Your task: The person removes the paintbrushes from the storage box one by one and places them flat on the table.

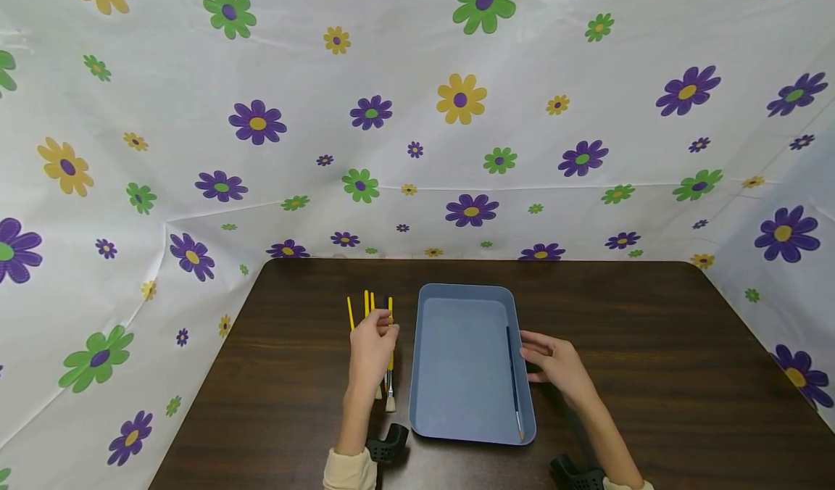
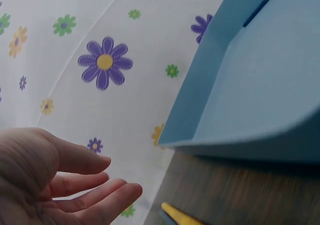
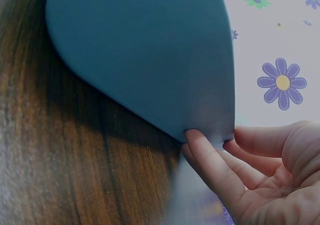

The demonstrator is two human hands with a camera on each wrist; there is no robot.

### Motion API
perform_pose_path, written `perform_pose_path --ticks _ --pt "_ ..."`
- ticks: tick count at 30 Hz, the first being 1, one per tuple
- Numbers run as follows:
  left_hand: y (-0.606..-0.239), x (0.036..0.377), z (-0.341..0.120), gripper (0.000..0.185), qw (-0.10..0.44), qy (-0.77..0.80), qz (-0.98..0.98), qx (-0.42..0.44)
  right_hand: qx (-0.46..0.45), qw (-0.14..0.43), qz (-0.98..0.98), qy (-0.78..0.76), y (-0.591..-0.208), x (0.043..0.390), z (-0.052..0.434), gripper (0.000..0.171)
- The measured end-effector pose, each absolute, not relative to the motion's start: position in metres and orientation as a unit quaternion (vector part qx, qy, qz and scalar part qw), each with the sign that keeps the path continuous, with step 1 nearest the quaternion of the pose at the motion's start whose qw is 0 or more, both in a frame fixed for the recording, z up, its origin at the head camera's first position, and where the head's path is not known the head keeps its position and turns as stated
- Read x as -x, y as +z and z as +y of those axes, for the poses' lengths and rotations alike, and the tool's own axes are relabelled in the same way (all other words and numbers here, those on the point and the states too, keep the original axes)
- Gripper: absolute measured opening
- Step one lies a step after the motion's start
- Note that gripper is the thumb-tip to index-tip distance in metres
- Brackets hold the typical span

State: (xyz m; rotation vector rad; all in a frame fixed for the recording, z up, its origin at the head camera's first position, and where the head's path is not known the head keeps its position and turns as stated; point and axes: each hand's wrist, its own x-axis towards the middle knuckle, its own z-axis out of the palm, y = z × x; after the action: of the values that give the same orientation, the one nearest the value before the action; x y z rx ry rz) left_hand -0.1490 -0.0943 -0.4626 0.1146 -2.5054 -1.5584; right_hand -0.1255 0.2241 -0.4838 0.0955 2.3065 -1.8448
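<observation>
A blue-grey rectangular tray (image 1: pixel 457 374) stands in the middle of the table. Inside it, along its right side, lies a thin dark paintbrush (image 1: pixel 512 381). My right hand (image 1: pixel 554 363) holds the tray's right wall, its fingertips at the rim and against the outer side; the right wrist view shows this hand (image 3: pixel 265 165) at the edge of the tray wall (image 3: pixel 150 50). My left hand (image 1: pixel 375 341) is over several yellow-handled paintbrushes (image 1: pixel 391 359) left of the tray and partly hides them. In the left wrist view its fingers are loosely bent, with nothing between them.
The dark wooden table (image 1: pixel 652 359) extends to both sides of the tray. Behind it and at the sides hangs a white flowered cloth (image 1: pixel 404 113). A black wrist mount (image 1: pixel 388 444) is on the left wrist, another (image 1: pixel 577 474) on the right.
</observation>
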Motion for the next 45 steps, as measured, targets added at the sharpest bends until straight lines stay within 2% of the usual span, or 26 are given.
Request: perform_pose_path --ticks 11,28,35,45 --pt "-0.462 0.145 -0.065 0.020 0.122 -0.517 -0.847 0.000 -0.026 0.091 0.777 -0.622 -0.484 0.124 0.224 0.048" --pt "-0.473 0.130 -0.012 0.020 0.101 -0.509 -0.849 0.094 -0.022 0.094 0.778 -0.621 -0.487 0.127 0.225 0.049" --pt "-0.480 0.118 0.013 0.020 0.114 -0.482 -0.857 0.139 -0.025 0.091 0.775 -0.624 -0.486 0.126 0.224 0.048" --pt "-0.485 0.101 0.038 0.020 0.072 -0.445 -0.875 0.177 -0.030 0.091 0.777 -0.622 -0.484 0.125 0.224 0.048"
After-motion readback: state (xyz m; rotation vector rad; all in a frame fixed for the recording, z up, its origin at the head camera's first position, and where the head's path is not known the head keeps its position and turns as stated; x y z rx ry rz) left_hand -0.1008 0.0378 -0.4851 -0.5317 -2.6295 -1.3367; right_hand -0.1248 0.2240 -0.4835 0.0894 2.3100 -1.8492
